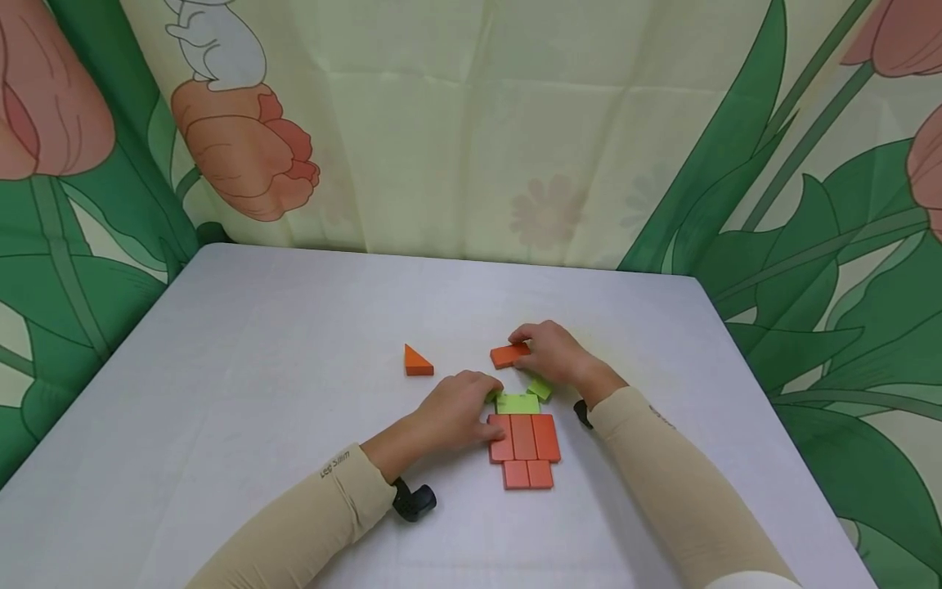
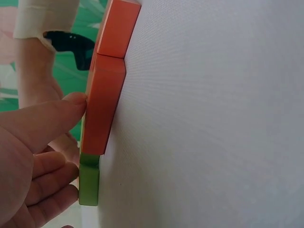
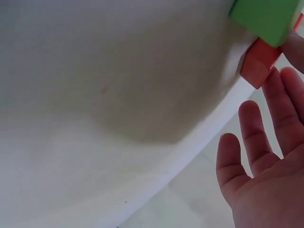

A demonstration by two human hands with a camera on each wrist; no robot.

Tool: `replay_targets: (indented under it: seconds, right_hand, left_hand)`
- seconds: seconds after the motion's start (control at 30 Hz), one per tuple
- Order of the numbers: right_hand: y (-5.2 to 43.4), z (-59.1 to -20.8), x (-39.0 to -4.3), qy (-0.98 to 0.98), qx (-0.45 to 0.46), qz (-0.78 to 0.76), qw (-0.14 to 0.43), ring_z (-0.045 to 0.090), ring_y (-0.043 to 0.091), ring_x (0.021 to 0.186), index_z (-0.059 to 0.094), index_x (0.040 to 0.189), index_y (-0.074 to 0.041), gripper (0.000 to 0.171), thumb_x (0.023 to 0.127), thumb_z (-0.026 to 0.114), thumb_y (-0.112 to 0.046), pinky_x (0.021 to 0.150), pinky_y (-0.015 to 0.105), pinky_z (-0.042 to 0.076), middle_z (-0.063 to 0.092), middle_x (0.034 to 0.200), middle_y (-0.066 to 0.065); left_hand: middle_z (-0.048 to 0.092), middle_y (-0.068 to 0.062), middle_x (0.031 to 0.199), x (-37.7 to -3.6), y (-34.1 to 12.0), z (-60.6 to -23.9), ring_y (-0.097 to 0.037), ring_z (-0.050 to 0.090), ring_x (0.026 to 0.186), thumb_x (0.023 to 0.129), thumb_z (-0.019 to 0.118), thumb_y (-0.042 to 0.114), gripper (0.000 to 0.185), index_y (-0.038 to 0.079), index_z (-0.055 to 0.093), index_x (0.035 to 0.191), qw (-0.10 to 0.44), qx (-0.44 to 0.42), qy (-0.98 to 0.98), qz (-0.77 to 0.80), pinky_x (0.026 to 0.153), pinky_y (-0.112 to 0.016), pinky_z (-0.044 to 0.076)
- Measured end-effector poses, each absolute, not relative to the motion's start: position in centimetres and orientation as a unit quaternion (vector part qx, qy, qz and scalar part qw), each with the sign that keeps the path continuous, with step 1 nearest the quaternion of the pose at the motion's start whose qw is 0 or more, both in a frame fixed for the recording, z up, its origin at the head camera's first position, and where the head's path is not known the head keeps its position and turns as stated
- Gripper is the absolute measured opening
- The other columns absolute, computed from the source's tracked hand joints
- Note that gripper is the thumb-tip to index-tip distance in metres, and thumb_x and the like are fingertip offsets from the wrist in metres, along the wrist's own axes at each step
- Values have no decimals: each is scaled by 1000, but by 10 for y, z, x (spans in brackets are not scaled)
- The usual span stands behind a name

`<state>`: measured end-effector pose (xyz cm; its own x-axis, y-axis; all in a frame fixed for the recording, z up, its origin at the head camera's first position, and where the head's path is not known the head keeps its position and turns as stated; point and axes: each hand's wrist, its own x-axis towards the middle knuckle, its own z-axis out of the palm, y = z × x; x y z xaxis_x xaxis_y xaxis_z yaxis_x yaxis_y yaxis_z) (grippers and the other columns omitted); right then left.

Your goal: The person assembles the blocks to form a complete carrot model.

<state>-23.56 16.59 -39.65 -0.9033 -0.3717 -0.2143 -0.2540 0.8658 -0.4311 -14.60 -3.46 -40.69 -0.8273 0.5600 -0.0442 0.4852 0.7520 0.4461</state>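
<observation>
Red-orange blocks lie flat together on the table: three tall ones [image 1: 524, 439] side by side, with two shorter ones [image 1: 527, 475] against their near end. A green block [image 1: 518, 404] lies across their far end, flanked by a tilted green block [image 1: 541, 388] on the right and another green block [image 2: 89, 186] on the left. My left hand [image 1: 458, 409] rests its thumb on the leftmost tall block, its fingertips at the left green block. Beyond the green pieces, my right hand [image 1: 555, 353] pinches an orange block [image 1: 504, 356] between thumb and fingers.
An orange triangular block [image 1: 419, 363] stands apart, to the left of the orange block. A white cloth covers the table [image 1: 294, 327]. Behind and at both sides hangs a curtain [image 1: 456, 147] printed with tulips and leaves.
</observation>
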Motion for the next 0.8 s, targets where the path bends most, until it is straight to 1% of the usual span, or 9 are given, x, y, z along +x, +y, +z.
replay_targets:
  seconds: [0.07, 0.2, 0.4, 0.47, 0.67, 0.8]
  right_hand:
    - [167, -397, -235, 957, -162, -193, 142, 53, 29, 117, 64, 130, -7, 39, 94, 72, -20, 102, 44, 45, 64, 125, 10]
    - [175, -394, -230, 961, -148, -193, 128, 54, 29, 117, 63, 131, -9, 42, 92, 73, -24, 100, 45, 46, 66, 122, 8]
    - [196, -385, -214, 956, -143, -229, 118, 52, 33, 118, 63, 130, -8, 42, 92, 74, -20, 100, 50, 44, 64, 123, 11]
    - [202, -381, -207, 954, -145, -235, 117, 52, 34, 116, 65, 129, -8, 41, 91, 75, -20, 98, 51, 45, 64, 121, 11]
    - [212, -380, -179, 950, -177, -237, 103, 56, 30, 108, 67, 122, -8, 36, 89, 77, -18, 90, 47, 49, 65, 111, 4]
    - [217, -385, -157, 945, -190, -249, 97, 58, 23, 100, 69, 117, -10, 32, 88, 78, -18, 82, 40, 51, 66, 105, -2]
  left_hand:
    - [63, -6, 126, -146, -35, -407, -25, 56, 121, 86, 79, 39, 58, 6, 61, 131, 89, 279, 932, 213, 101, -40, 45]
    - [63, -6, 126, -146, -35, -407, -25, 56, 120, 87, 79, 39, 58, 6, 61, 131, 91, 280, 931, 214, 101, -40, 45]
    - [63, -6, 127, -146, -35, -408, -25, 55, 121, 86, 79, 39, 58, 7, 61, 130, 83, 281, 931, 219, 101, -41, 45]
    - [63, -6, 126, -147, -35, -408, -25, 56, 120, 86, 79, 40, 57, 7, 61, 129, 80, 282, 931, 218, 101, -41, 45]
    - [64, -6, 124, -147, -36, -409, -25, 57, 118, 86, 79, 39, 56, 6, 62, 128, 72, 288, 929, 219, 99, -40, 46]
    - [64, -5, 124, -146, -36, -409, -25, 58, 117, 86, 79, 39, 54, 7, 63, 127, 67, 291, 930, 214, 99, -40, 46]
